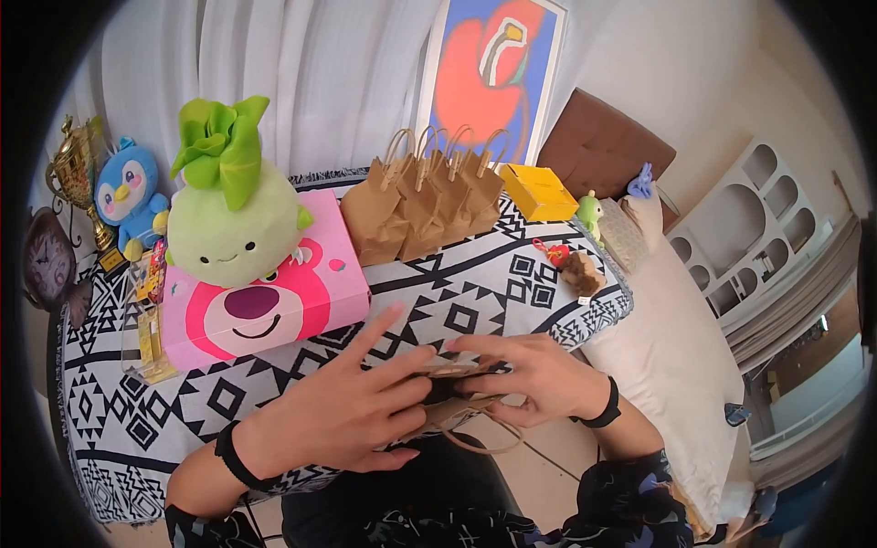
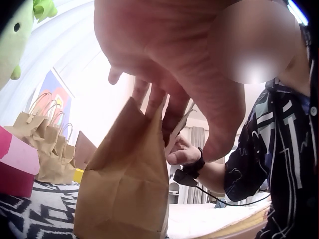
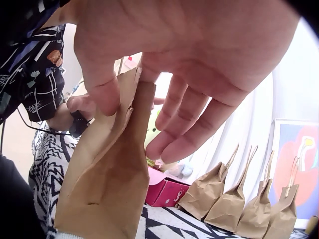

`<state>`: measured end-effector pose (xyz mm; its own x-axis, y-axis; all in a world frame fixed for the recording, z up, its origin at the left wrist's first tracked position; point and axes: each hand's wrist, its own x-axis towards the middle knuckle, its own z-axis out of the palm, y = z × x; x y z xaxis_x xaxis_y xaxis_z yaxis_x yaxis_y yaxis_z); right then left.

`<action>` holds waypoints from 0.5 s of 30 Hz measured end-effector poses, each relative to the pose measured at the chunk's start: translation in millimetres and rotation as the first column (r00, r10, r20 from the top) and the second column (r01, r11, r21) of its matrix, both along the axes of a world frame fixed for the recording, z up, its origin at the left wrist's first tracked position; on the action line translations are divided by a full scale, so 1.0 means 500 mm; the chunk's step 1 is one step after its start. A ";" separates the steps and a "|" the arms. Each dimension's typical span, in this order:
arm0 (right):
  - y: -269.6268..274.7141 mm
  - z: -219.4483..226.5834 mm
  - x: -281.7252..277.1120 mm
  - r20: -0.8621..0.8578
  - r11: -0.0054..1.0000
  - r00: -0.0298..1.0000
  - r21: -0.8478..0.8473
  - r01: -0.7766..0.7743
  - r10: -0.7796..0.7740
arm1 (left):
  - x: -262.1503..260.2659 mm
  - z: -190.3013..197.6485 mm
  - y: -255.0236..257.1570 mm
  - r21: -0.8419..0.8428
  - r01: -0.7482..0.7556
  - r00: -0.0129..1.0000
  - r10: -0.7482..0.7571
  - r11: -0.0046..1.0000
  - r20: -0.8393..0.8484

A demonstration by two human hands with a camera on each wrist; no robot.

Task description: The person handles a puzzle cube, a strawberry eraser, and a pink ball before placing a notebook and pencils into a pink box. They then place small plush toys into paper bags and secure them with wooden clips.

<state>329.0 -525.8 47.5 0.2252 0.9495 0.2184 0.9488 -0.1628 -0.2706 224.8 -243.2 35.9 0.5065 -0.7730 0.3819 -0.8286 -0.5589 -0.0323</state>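
Observation:
Between my two hands, over the table's front edge, is a brown paper bag (image 2: 124, 194) with its mouth up and parted. Its loop handle (image 1: 493, 448) droops toward my body. My left hand (image 1: 352, 406) has its fingers spread, several of them reaching to the bag's mouth, while the thumb stands off the paper. At the other end of the mouth, my right hand (image 3: 189, 55) pinches the rim, its thumb lying against one panel of the bag and the index finger at the other side. The bag's inside is mostly hidden by my fingers in the head view.
Several standing paper bags (image 1: 420, 215) line the back of the patterned cloth (image 1: 420, 310). A pink box (image 1: 333, 247) at left carries a green plush (image 1: 237, 228). Beyond are a blue penguin plush (image 1: 132, 196), a trophy (image 1: 78, 173), a yellow box (image 1: 541, 194) and a small brown plush (image 1: 582, 272).

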 end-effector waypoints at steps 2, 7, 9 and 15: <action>0.003 0.011 -0.008 -0.003 0.999 1.000 -0.041 -0.012 0.012 | 0.001 -0.001 -0.001 -0.020 -0.029 1.000 0.029 0.999 -0.006; -0.003 0.032 -0.008 -0.067 0.997 0.998 -0.078 -0.012 0.007 | 0.004 -0.008 0.009 -0.197 -0.028 0.987 -0.005 0.980 -0.163; -0.011 0.027 0.000 -0.070 0.996 0.997 -0.092 0.015 -0.021 | 0.014 -0.007 0.023 -0.211 -0.011 0.986 -0.025 0.977 -0.165; -0.023 0.032 0.016 -0.085 0.996 0.996 0.093 -0.006 0.014 | -0.001 -0.026 0.014 -0.291 -0.331 0.920 0.240 0.897 -0.309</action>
<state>336.8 -537.2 63.3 0.2378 0.9284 0.2855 0.9229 -0.1242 -0.3646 224.5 -236.0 23.0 0.8015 -0.4309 0.4145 -0.5842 -0.7121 0.3894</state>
